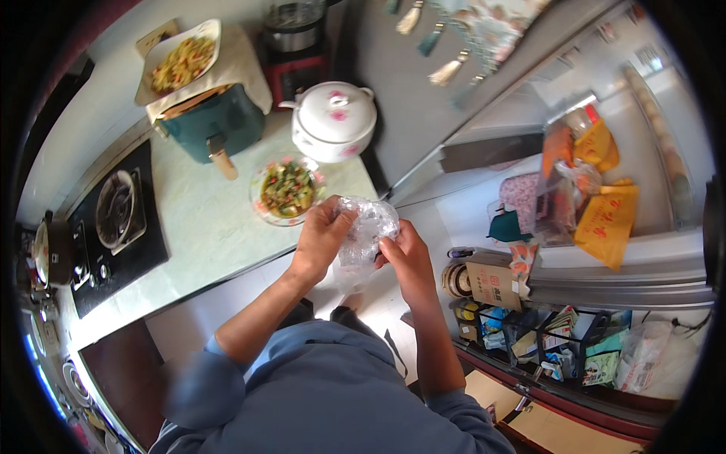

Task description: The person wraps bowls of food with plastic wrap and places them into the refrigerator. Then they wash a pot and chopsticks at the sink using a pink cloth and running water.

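Both hands grip a crumpled sheet or cover of clear plastic film (370,224) in front of my body. My left hand (323,235) pinches its left side between thumb and fingers. On the other side, my right hand (407,252) holds the lower right edge, thumb on top. Just beyond my left hand, a glass bowl (258,210) of chopped green vegetables (287,189) sits near the counter edge. A white lidded pot (334,122) with pink flowers stands behind the bowl.
A green air fryer (212,125) carries a cloth and a square dish (218,40) of shredded food. Left is a gas hob (116,221) on the pale counter (198,238). An open refrigerator door (669,170) holds packets. Black baskets (533,340) fill an open drawer at right.
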